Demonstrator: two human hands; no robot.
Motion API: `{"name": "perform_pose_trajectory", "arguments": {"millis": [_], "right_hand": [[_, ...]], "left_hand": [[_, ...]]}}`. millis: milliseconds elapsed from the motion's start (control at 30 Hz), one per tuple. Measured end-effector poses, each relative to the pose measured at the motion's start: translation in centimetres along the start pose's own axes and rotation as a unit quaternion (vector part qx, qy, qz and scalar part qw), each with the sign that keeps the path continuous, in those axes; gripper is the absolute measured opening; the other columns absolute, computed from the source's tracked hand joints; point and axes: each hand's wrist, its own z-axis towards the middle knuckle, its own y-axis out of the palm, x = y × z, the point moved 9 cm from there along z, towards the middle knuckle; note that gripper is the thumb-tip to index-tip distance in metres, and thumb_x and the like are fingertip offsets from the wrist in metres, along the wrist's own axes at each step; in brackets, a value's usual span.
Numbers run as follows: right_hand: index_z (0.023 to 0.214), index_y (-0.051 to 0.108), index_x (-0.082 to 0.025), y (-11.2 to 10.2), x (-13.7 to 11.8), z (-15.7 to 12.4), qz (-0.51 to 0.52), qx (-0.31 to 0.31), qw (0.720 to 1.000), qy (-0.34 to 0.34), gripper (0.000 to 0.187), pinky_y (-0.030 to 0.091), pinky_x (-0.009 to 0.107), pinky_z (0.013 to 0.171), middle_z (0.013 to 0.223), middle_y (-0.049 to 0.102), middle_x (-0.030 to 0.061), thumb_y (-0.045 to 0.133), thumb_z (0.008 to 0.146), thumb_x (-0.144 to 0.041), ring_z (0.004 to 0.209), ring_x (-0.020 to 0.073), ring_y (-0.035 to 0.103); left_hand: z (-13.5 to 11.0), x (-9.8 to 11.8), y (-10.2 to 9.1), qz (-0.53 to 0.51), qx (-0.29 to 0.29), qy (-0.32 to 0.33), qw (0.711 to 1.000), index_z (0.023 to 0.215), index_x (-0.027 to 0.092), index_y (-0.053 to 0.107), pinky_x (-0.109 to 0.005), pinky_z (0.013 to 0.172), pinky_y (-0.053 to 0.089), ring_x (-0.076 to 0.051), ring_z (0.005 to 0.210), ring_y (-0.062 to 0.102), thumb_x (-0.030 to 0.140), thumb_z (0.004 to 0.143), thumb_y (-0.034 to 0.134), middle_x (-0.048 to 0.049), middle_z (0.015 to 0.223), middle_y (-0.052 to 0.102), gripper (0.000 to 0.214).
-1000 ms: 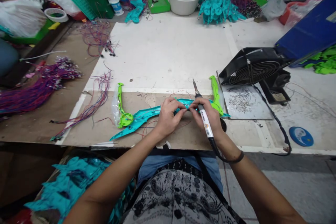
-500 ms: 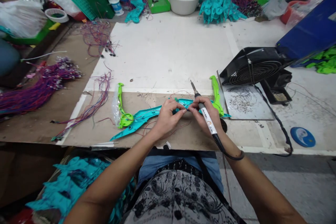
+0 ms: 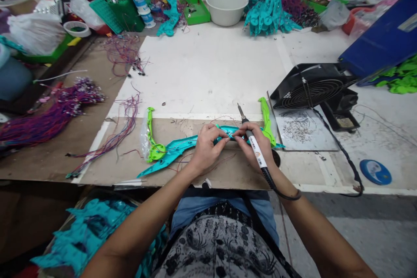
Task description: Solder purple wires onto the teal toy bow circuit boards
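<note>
Teal plastic shell (image 3: 177, 147) lies flat on the cardboard sheet (image 3: 130, 167). Left hand (image 3: 206, 150) and right hand (image 3: 257, 145) meet over its right end, fingertips pinched on it. Soldering iron (image 3: 256, 150) lies clamped in the right hand, tip pointing away.

Workbench (image 3: 211, 65), white-topped: carried brown board (image 3: 202, 169), teal plastic part (image 3: 177, 147), green pieces (image 3: 153, 139), wire bundles (image 3: 48, 115), fan (image 3: 312, 87), white bowl (image 3: 226, 6).
</note>
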Motion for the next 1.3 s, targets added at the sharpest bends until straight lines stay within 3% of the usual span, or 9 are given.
{"name": "perform_pose_trajectory", "arguments": {"millis": [333,700,1133,1300], "right_hand": [[0.102,0.052,-0.024,0.2,0.1,-0.1,-0.009,-0.002,1.0,0.007,0.023,0.053,0.028,0.07,0.081,0.069,-0.0005,0.06,0.08,-0.023,0.076,0.0163,0.068],[0.098,0.053,-0.024,0.2,-0.7,0.1,-0.027,0.002,0.999,-0.028,0.019,0.053,0.026,0.068,0.082,0.067,-0.001,0.059,0.081,-0.02,0.074,0.0147,0.068],[0.1,0.052,-0.024,0.5,-0.7,0.1,-0.014,-0.012,1.0,-0.019,0.019,0.054,0.028,0.069,0.085,0.068,0.0005,0.058,0.082,-0.022,0.077,0.0162,0.068],[0.1,0.053,-0.025,0.5,-1.5,0.2,-0.053,-0.013,0.996,-0.066,0.017,0.053,0.028,0.07,0.085,0.065,0.0002,0.056,0.084,-0.018,0.074,0.0146,0.065]], "left_hand": [[-0.1,-0.2,0.1,-0.004,-0.003,-0.019,1.0,0.077,0.021,0.066,-0.038,0.088,0.043,-0.021,0.094,0.053,0.017,0.081,0.063,-0.0017,0.08,0.067,0.007],[0.0,-0.9,0.0,-0.049,0.004,-0.047,0.998,0.075,0.019,0.068,-0.032,0.076,0.045,-0.018,0.084,0.056,0.013,0.077,0.066,-0.0013,0.076,0.064,0.007],[0.1,-1.1,0.2,-0.062,-0.011,-0.05,0.997,0.078,0.022,0.068,-0.035,0.079,0.046,-0.019,0.085,0.056,0.018,0.08,0.064,-0.0009,0.078,0.067,0.006],[0.2,-1.2,0.4,-0.06,-0.027,-0.043,0.997,0.078,0.021,0.068,-0.035,0.081,0.046,-0.019,0.087,0.056,0.018,0.081,0.062,-0.0008,0.08,0.067,0.007]]}}
